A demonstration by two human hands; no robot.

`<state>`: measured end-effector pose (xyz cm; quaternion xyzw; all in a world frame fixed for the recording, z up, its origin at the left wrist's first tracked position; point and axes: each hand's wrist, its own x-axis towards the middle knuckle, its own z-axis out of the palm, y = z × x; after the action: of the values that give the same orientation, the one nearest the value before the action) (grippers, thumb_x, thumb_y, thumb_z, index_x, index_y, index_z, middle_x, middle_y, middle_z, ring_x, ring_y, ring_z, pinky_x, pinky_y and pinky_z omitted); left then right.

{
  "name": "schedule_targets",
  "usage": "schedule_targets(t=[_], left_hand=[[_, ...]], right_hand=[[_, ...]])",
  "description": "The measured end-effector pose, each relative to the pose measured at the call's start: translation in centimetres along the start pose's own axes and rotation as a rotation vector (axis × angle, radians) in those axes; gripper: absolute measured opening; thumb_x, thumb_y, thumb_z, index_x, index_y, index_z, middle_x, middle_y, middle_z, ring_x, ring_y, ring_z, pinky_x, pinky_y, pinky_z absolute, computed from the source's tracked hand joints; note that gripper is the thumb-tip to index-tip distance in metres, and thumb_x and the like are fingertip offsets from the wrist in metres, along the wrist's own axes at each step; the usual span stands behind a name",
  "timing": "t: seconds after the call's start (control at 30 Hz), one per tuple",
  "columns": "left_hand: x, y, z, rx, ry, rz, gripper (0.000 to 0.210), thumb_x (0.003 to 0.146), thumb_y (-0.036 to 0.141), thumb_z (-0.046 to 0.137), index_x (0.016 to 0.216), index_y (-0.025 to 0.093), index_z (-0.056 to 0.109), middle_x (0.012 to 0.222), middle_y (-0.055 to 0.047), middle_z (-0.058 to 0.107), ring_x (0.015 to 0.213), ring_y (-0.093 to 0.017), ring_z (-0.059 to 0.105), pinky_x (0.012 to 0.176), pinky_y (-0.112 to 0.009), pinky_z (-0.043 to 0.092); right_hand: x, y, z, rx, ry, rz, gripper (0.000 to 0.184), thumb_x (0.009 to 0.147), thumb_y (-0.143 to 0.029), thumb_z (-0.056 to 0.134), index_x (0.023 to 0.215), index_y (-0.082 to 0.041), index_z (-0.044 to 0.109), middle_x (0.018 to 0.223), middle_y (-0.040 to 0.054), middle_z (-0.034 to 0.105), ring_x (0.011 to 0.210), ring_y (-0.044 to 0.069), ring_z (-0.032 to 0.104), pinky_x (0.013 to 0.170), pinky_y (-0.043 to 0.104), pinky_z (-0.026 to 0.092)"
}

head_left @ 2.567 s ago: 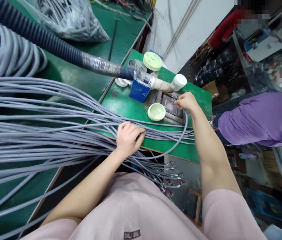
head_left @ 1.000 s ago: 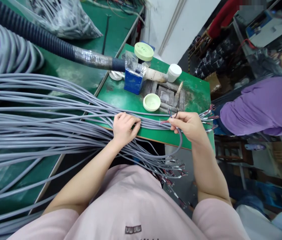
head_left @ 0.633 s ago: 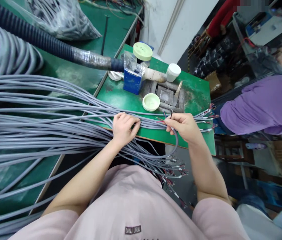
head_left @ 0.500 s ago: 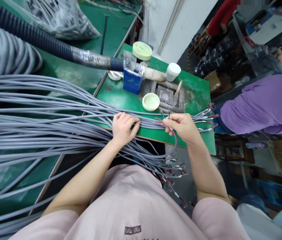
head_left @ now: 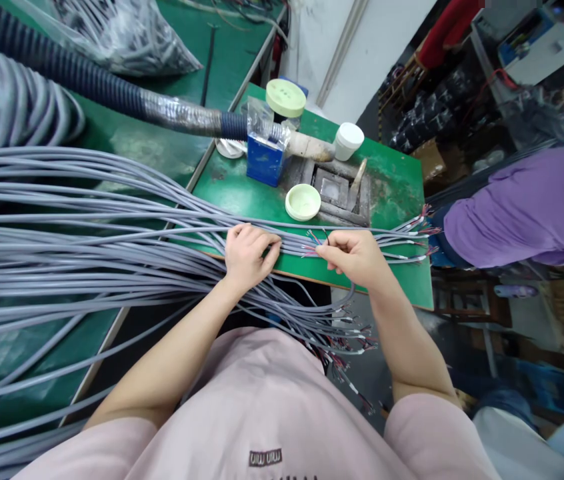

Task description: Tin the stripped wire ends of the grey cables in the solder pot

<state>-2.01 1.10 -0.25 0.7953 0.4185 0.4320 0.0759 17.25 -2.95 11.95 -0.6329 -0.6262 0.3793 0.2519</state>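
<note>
on the near side of the pale green dish [head_left: 303, 201] and slightly right of it, the right hand [head_left: 355, 257] pinches the end of a grey cable [head_left: 351, 291], coloured wires [head_left: 311, 245] splaying past its fingers. nearer and left of the dish, the left hand [head_left: 251, 257] lies over a bundle of cables [head_left: 292, 244] on the worktop [head_left: 227, 187], fingers curled; whether they grip, one cannot tell. the loose wires could snag if dragged across the bundle, and the bent cable might spring free should the pinch slacken.
</note>
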Motion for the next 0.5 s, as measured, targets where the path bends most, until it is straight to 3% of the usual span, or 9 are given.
schedule_targets(t=[0.23,0.5], left_hand=[[-0.1,-0.03,0.03,-0.01,-0.01,-0.009,0.012,0.087,0.026,0.054,0.082,0.022,0.065,0.081,-0.002,0.072,0.078,-0.018,0.059,0.089,-0.039,0.036],[-0.08,0.05,0.04,-0.026,0.004,-0.016,0.011,0.086,0.025,0.056,0.081,0.022,0.066,0.08,-0.002,0.072,0.078,-0.019,0.06,0.089,-0.038,0.036]], right_hand=[[-0.57,-0.13,0.55,-0.16,0.019,-0.113,0.036,0.08,-0.03,0.059,0.05,-0.019,0.042,0.046,-0.0047,0.044,0.045,0.007,0.034,0.047,0.023,0.024],[-0.63,-0.13,0.8,-0.171,0.011,-0.134,0.035,0.08,-0.029,0.059,0.051,-0.018,0.042,0.048,-0.0052,0.041,0.048,0.007,0.033,0.049,0.024,0.024]])
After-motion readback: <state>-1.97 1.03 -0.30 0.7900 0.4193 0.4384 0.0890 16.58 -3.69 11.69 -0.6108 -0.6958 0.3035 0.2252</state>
